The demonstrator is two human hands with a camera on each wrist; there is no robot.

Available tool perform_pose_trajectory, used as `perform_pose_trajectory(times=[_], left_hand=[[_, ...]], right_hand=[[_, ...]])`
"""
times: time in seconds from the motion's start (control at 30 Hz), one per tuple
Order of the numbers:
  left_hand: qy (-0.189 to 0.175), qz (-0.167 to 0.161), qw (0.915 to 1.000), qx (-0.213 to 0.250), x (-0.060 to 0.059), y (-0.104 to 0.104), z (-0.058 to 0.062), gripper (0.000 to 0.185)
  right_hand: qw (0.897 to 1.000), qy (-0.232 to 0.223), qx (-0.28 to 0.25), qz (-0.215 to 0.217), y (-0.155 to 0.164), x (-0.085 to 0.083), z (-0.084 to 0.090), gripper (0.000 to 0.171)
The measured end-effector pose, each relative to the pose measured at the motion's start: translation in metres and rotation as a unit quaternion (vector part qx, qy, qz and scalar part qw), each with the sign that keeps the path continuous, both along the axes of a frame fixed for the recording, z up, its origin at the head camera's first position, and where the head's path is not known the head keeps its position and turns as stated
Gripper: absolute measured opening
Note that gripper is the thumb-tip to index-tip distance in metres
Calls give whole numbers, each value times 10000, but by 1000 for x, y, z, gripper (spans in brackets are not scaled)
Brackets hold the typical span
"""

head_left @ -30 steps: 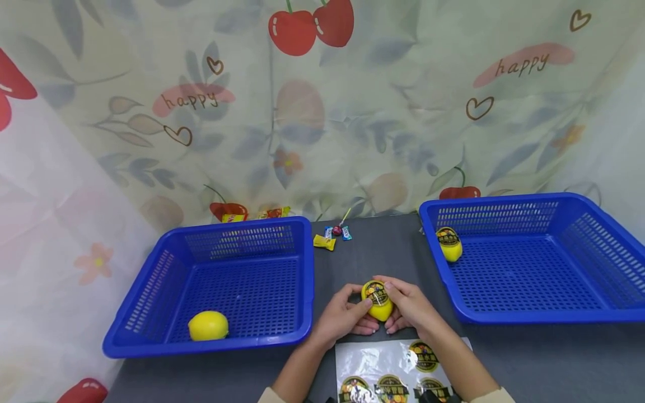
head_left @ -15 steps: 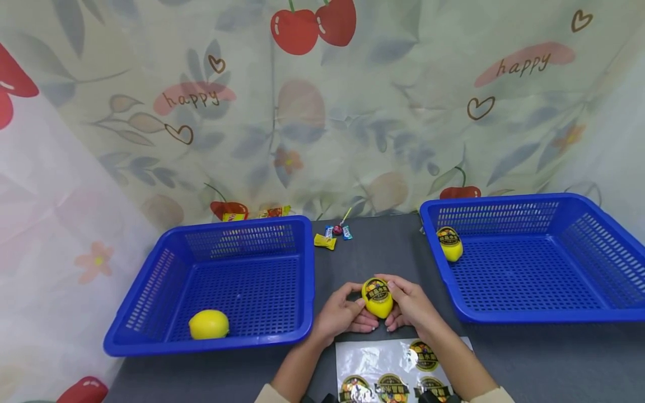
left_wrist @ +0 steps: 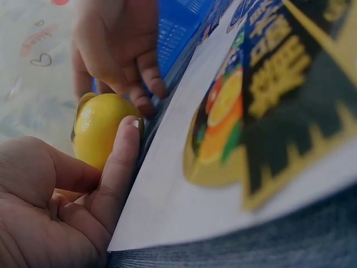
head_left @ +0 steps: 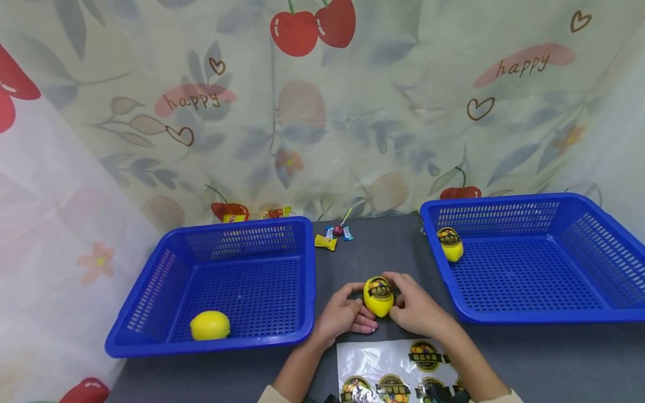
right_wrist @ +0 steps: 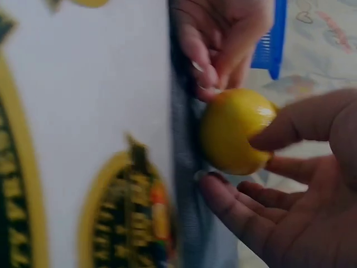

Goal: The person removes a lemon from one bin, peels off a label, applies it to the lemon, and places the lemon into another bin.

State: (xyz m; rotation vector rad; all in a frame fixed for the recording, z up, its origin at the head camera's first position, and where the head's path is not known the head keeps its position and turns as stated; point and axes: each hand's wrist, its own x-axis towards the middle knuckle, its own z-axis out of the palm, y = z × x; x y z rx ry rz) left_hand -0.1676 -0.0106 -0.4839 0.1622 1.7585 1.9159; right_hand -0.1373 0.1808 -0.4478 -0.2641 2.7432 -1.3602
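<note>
A yellow lemon [head_left: 378, 301] with a round black-and-gold sticker [head_left: 380, 289] on its upper face is between both hands, over the dark table. My left hand [head_left: 341, 311] holds its left side, forefinger bent round the far end and other fingers low beside it. On the other side my right hand [head_left: 416, 302] grips it between thumb and fingers; the right wrist view shows that thumb [right_wrist: 290, 124] against the lemon [right_wrist: 234, 134]. From the left wrist view, the sticker is mostly turned away from the lemon's visible side [left_wrist: 103, 125]. A sticker sheet [head_left: 373, 358] lies just nearer than the hands.
At left, a blue basket [head_left: 209, 350] contains one plain lemon [head_left: 210, 325]. The blue basket [head_left: 544, 316] at right has a stickered lemon [head_left: 452, 249] in its left corner. Small wrapped candies [head_left: 325, 242] and a lollipop [head_left: 338, 230] lie near the back curtain [head_left: 342, 140].
My right hand has shifted its hold, its thumb moving off the sticker down to the lemon's near right side. The lemon has turned slightly more upright, the sticker now uncovered. My left thumb has drawn back.
</note>
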Motion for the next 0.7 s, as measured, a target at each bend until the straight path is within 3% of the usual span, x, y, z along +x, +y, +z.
perform_pose_trajectory(times=[0.17,0.47,0.7], left_hand=[[132,21,9999,-39,2,0,-1,44],[241,-22,9997,-25,3,1,0,44],[153,-5,9999,-59,2,0,0,38]], right_hand=[[9981,365,-78,497,2,1,4,77],[9933,765,857,101,-10,0,-3,75],[9890,796,1236,160,-10,1,11,67]])
